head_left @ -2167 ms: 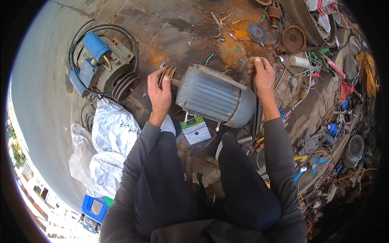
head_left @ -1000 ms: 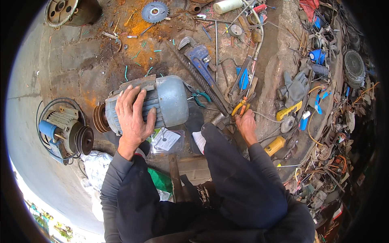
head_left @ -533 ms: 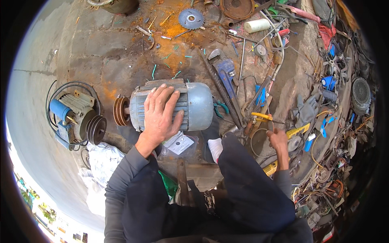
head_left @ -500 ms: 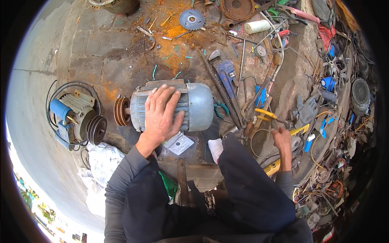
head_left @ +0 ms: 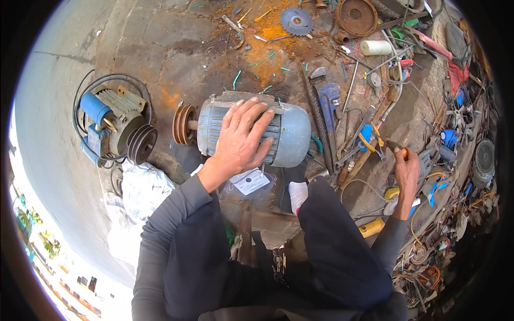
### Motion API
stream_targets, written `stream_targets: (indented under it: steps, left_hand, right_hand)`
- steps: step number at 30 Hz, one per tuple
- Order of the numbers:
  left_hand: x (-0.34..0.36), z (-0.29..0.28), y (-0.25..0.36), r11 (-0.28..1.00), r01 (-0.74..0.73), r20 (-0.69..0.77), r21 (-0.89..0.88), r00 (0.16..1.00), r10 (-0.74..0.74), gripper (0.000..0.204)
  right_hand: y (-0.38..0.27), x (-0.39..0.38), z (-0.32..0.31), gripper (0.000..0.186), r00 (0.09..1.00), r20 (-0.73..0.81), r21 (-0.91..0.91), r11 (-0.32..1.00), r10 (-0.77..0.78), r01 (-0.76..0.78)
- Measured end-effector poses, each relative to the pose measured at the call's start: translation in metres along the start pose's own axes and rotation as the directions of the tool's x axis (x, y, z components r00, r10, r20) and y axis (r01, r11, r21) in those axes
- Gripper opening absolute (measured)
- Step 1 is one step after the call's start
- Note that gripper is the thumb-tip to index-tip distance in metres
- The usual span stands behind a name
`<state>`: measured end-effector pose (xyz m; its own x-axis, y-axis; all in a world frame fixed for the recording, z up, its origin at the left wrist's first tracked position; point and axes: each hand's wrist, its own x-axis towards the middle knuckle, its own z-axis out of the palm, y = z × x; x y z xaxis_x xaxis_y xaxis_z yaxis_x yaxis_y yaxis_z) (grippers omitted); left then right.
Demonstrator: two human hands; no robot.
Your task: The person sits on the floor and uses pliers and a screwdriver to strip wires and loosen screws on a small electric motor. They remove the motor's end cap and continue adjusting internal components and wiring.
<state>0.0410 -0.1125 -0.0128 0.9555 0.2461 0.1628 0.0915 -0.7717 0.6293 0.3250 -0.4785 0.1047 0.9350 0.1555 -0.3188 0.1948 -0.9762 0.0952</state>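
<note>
My left hand [head_left: 243, 134] lies with its fingers spread across the ribbed top of a blue-grey electric motor [head_left: 292, 134]. A rusty grooved pulley [head_left: 183, 124] sits on the motor's left-hand shaft. Off to the right, my right hand [head_left: 408, 172] is closed round a small tool with an orange handle [head_left: 403, 154]; its brownish end points up and left, and its exact kind is unclear. Left of that hand, yellow-handled pliers [head_left: 367, 142] lie among other tools, apart from my fingers. Beside the motor lies a blue pipe wrench [head_left: 329, 104].
A second motor [head_left: 118, 117] with a looped black cable stands at the left, above a white plastic bag [head_left: 142, 192]. A round saw blade [head_left: 296, 21] and a rusty disc [head_left: 357, 16] lie at the far side. Scrap and cables crowd the right. A labelled clear packet [head_left: 250, 182] lies near my legs.
The whole view has shifted, so things appear farther right. My right hand has moved right, away from the yellow-handled pliers, and an orange handle now shows in it. My left hand stays on the motor.
</note>
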Motion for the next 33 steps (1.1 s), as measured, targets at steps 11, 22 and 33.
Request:
stream_targets:
  steps: [11,22,33]
  left_hand:
    - [-0.002,-0.005,0.0,1.0,0.017,0.024,-0.012,1.0,-0.016,0.079]
    - [-0.003,-0.003,0.0,1.0,0.022,0.006,-0.01,1.0,-0.022,0.082]
    - [-0.002,-0.006,0.001,0.999,0.022,0.01,-0.026,1.0,-0.022,0.082]
  right_hand:
    - [-0.11,0.041,-0.031,0.045,0.835,-0.509,0.854,0.002,-0.211,0.521]
    - [-0.28,-0.029,-0.05,0.037,0.746,-0.24,0.927,-0.374,-0.621,-0.013]
    - [-0.289,-0.027,-0.037,0.035,0.756,-0.204,0.949,-0.316,-0.622,-0.004]
